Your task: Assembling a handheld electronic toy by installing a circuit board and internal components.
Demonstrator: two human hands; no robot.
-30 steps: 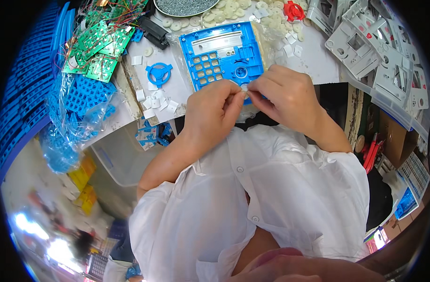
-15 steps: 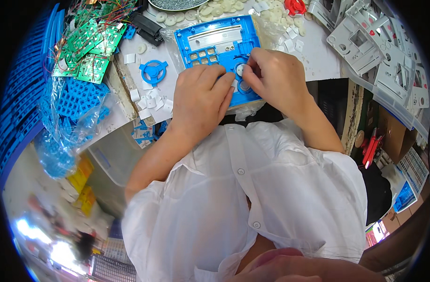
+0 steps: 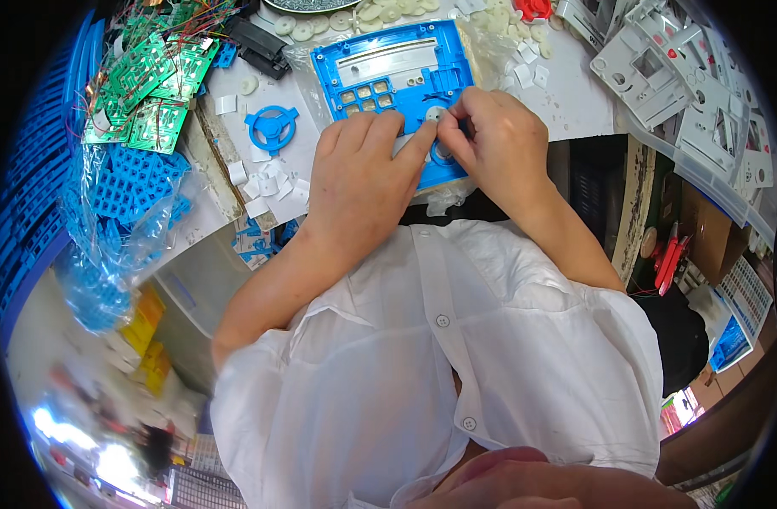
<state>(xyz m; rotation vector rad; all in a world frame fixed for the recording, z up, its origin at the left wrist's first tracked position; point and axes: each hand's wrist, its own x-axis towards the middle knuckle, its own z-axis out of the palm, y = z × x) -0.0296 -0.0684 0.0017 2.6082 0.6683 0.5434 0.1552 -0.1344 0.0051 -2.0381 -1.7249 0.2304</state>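
Observation:
A blue plastic housing (image 3: 450, 53) with a long window and several square holes lies on the work table in front of me. My right hand (image 3: 500, 136) bends over its right side, thumb and forefinger pinching a small white disc (image 3: 435, 113). On the housing's near left part rests my left hand (image 3: 360, 165), fingers bent over it and the forefinger stretched to touch the disc. Those two hands hide much of the housing's lower half. Left of it lies a blue ring with spokes (image 3: 271, 128), above a scatter of small white pieces (image 3: 268, 183).
Green circuit boards with wires (image 3: 155, 123) and a clear bag of blue parts (image 3: 134, 187) crowd the left. Cream-coloured discs (image 3: 388, 19) lie along the back, near a black part (image 3: 261, 49). A clear tub of white panels (image 3: 647, 76) stands at the right.
My left forefinger has come up against the white disc. The right hand keeps its pinch there with little movement. The whole view has shifted slightly.

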